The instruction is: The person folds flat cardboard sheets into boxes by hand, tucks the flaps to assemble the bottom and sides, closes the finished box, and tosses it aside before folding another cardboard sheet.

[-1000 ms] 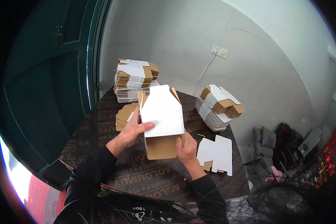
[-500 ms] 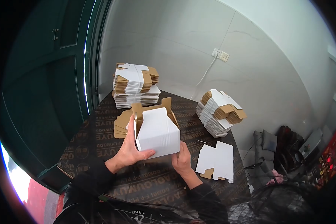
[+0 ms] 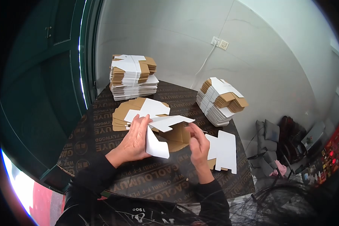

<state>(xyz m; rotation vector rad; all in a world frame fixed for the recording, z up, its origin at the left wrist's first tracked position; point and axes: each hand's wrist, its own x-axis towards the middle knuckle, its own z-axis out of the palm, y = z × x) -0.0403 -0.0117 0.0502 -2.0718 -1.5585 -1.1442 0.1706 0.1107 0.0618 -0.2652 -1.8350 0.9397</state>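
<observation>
Left hand (image 3: 133, 140) grasping the left side of an open box (image 3: 176, 138), right hand (image 3: 199, 146) with fingers curled at its right edge, cannot tell if gripping; box over a dark table (image 3: 150, 182), flat cardboard (image 3: 226, 150) to the right

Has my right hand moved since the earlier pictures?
Yes, rightward: in view, your right hand now overlaps the left edge of the flat white carton on the table.

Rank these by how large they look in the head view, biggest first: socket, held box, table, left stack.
1. Table
2. Held box and left stack: too alike to rank, and the box is nearer the camera
3. Socket
</observation>
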